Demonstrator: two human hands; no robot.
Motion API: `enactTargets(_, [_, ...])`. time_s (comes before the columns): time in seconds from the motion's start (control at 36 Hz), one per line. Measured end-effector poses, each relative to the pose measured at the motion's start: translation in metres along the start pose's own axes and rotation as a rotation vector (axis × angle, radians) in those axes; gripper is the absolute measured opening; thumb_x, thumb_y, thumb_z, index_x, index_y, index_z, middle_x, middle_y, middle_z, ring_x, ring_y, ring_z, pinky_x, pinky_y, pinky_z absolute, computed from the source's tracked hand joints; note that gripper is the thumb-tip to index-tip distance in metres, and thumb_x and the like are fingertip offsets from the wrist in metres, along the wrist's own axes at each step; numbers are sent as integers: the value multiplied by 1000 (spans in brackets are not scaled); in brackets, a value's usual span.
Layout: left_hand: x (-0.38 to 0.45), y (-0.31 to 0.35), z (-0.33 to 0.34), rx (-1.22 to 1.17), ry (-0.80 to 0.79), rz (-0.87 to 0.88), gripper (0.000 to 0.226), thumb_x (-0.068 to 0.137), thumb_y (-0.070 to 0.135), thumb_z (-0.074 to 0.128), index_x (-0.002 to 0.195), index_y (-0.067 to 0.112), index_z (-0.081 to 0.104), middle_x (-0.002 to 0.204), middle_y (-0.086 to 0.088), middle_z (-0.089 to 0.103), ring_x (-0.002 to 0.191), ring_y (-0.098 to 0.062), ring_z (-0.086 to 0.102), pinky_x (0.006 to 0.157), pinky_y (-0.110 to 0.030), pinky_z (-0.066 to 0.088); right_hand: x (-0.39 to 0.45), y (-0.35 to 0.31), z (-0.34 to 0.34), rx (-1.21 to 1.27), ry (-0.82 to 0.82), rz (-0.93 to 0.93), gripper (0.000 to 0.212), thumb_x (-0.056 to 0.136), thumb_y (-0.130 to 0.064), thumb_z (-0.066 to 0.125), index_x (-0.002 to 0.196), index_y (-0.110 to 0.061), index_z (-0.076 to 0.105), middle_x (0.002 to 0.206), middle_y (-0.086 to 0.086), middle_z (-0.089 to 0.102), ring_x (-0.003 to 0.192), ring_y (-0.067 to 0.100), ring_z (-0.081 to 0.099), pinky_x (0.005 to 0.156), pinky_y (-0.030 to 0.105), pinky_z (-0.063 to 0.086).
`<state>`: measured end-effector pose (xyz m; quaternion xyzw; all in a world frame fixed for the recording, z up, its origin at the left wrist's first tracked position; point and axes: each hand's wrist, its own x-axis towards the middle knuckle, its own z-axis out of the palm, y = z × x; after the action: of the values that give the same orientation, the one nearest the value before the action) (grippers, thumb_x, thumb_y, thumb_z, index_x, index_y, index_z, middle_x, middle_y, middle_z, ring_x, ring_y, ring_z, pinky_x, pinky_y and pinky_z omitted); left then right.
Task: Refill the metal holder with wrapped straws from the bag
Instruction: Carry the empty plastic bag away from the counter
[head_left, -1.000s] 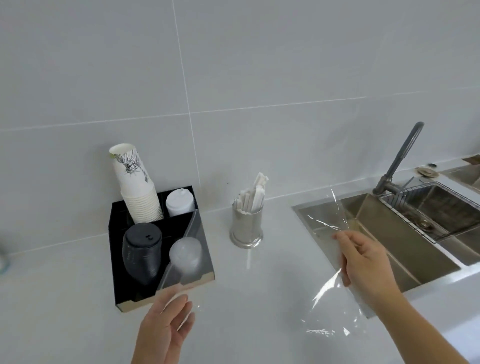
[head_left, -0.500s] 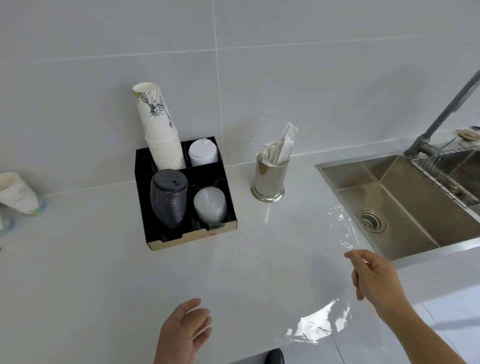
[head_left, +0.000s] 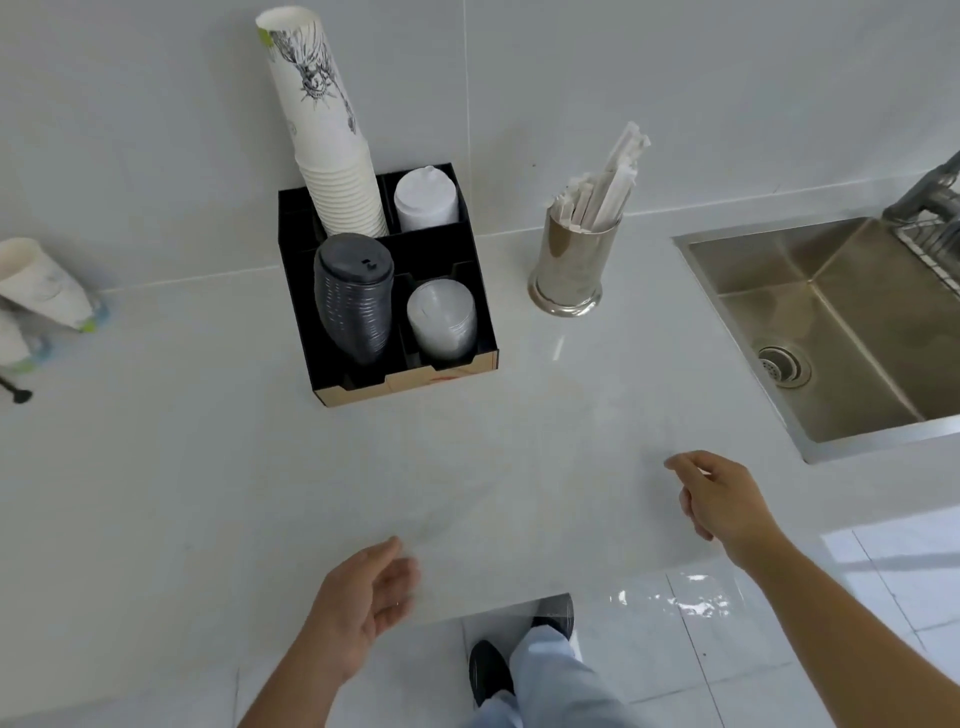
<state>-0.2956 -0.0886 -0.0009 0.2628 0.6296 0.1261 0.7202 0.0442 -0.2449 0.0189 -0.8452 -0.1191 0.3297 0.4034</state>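
Head view: a pale, glossy bench (head_left: 208, 467) runs along a grey tiled wall (head_left: 675, 78). A steel sink (head_left: 841, 322) is let into the bench at the right, its near rim close to the bench's front edge; part of a tap (head_left: 924, 192) shows at the frame edge. The metal holder (head_left: 569, 270) stands upright near the wall, between the sink and a black organiser (head_left: 389, 384), apart from both. Wrapped straws (head_left: 602, 187) stand in it, leaning right. The organiser holds a tall stack of paper cups (head_left: 332, 156), white lids (head_left: 426, 200), black lids (head_left: 356, 301) and clear lids (head_left: 441, 319). More paper cups (head_left: 44, 283) lie tilted at the far left.

The clear bag (head_left: 670, 603) lies flat on the bench near the front edge, part of it overhanging, well apart from the holder. The right hand (head_left: 722, 499) hovers over it, fingers loosely curled and apart; contact cannot be told. The left hand (head_left: 363, 603) is beside the bag's left edge, fingers spread, holding nothing. The middle of the bench ahead of both hands is open. Below the edge, tiled floor (head_left: 675, 675) and the person's shoes (head_left: 488, 670) show.
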Motion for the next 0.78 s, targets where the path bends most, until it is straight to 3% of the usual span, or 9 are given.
enactTargets(0.11, [12, 8, 4, 151, 40, 9, 11, 89, 15, 65, 84, 6, 67, 67, -7, 71, 58, -18, 65, 55, -25, 53, 4, 3, 5, -5, -25, 31, 17, 94, -23, 56, 92, -15, 70, 52, 10, 55, 41, 22, 38, 42, 25, 32])
enactTargets(0.31, [26, 10, 9, 202, 103, 83, 13, 91, 6, 60, 82, 1, 67, 59, -6, 69, 61, -19, 62, 49, -24, 54, 1, 9, -1, 124, -73, 117, 15, 95, -22, 58, 105, -13, 65, 60, 12, 64, 47, 23, 50, 47, 30, 47])
enactTargets(0.44, [28, -1, 3, 131, 141, 68, 12, 93, 7, 59, 85, 1, 66, 59, -7, 70, 64, -20, 63, 52, -25, 56, -19, 23, -8, 182, -204, 198, 28, 93, -7, 59, 117, -22, 56, 79, 17, 66, 62, 25, 60, 60, 36, 57])
enactTargets(0.53, [23, -9, -1, 87, 161, 66, 13, 93, 6, 58, 83, 1, 65, 68, -11, 70, 65, -21, 62, 53, -24, 57, -32, 35, -6, 171, -200, 198, 25, 91, 4, 56, 113, -8, 59, 78, 19, 63, 63, 27, 59, 63, 38, 56])
enactTargets(0.64, [21, -16, -10, 91, 164, 82, 16, 93, 6, 58, 79, 2, 66, 74, -15, 65, 66, -23, 59, 64, -31, 51, -40, 46, 5, 85, -103, 161, 9, 92, 5, 55, 93, 5, 64, 73, 20, 59, 58, 25, 54, 55, 33, 53])
enactTargets(0.78, [21, -18, -25, 88, 216, 112, 15, 93, 7, 57, 84, 0, 66, 73, -16, 68, 65, -25, 60, 57, -29, 54, -34, 44, 23, -19, -40, 49, 11, 92, -12, 58, 83, -10, 66, 58, 10, 59, 40, 20, 43, 38, 25, 37])
